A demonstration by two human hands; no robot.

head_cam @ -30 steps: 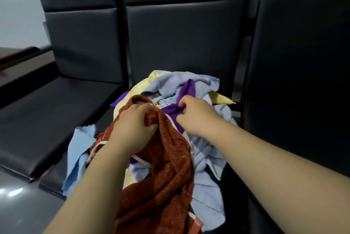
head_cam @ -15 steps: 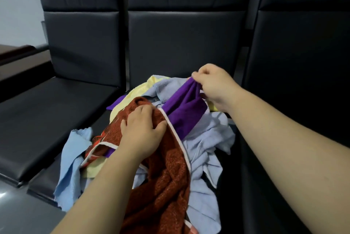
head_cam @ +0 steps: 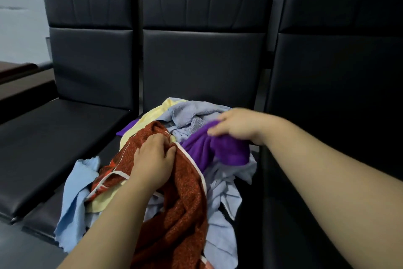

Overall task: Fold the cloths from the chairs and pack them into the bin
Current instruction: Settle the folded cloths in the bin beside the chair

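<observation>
Evidently, the left hand (head_cam: 152, 161) clutched the rust-red towel (head_cam: 181, 214) to steady the heap (head_cam: 196, 114) while the right hand (head_cam: 238, 126) pinched the purple cloth (head_cam: 218, 149) to free it.

Left hand (head_cam: 153, 161) gripping rust cloth (head_cam: 174, 214), right hand (head_cam: 236, 126) holding purple cloth (head_cam: 218, 149)

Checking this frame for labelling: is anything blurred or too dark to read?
Head view: the right hand, gripping the purple cloth, is motion-blurred; the left hand on the red cloth is sharp; the right chair sinks into shadow.
</observation>
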